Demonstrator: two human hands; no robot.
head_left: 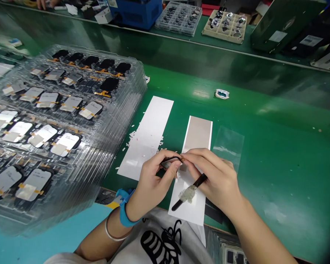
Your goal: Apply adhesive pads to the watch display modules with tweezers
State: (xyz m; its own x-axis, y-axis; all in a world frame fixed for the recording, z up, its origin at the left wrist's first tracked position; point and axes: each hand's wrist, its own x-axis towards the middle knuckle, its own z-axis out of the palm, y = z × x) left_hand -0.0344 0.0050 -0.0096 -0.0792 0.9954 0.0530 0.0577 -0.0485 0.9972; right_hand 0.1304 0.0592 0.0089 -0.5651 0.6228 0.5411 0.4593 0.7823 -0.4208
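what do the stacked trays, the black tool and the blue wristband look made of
Stacked trays: probably thin plastic, clear and glossy; highlights streak their see-through edges.
Black tool: smooth and dark, plastic or coated metal, can't tell which; a pale, rough lump wraps it.
Blue wristband: perhaps soft rubber, smooth-looking and bent in a curve.

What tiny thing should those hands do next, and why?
Probably the left hand should hold the small black-edged part steady while the right hand works gently at its edge: the right fingertips are there, and the black tool's visible end points away.
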